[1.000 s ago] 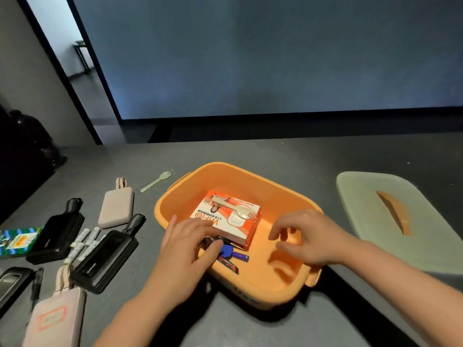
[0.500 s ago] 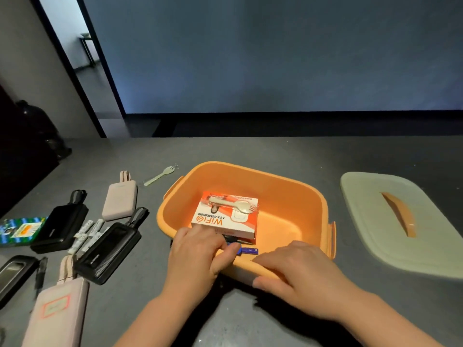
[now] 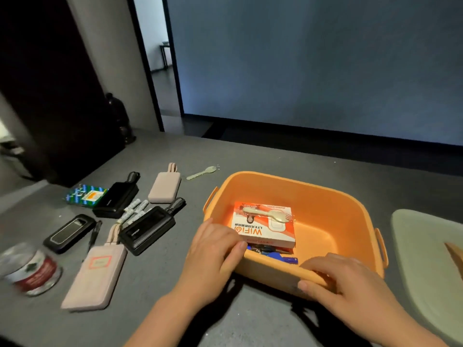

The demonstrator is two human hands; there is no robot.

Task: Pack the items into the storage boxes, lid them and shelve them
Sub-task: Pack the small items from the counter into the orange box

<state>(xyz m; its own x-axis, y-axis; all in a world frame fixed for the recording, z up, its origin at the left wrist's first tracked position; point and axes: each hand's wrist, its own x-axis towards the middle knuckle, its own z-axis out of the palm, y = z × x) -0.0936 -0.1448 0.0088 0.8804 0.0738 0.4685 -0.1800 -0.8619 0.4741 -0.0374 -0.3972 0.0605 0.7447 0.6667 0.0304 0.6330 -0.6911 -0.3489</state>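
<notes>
The orange storage box (image 3: 325, 221) sits at centre-right of the frame on the grey table (image 3: 250, 156), unlidded. Its near rim is clasped by both hands: the left hand (image 3: 213, 256) is curled over the near-left corner, the right hand (image 3: 345, 281) is wrapped over the near-right rim with the thumb on the outer wall. Inside, a WiFi carton (image 3: 265, 229) is seen with a wrapped spork (image 3: 265, 213) on top and blue keys (image 3: 278, 257) under its near edge. The green lid (image 3: 421, 246) lies at the right edge, apart from the box.

Packing is judged as barely begun; 4 power banks (image 3: 147, 229), a phone (image 3: 69, 232), a pen (image 3: 94, 236), sachets (image 3: 135, 209), a card pack (image 3: 86, 195), a loose spork (image 3: 201, 172) and a tin (image 3: 30, 269) are left at the left and lower left.

Risks: if the box is dragged or tilted, the spork could slide off the carton; the nearest black bank could be knocked by the left wrist; the lid may not seat if banks are stacked above the rim
</notes>
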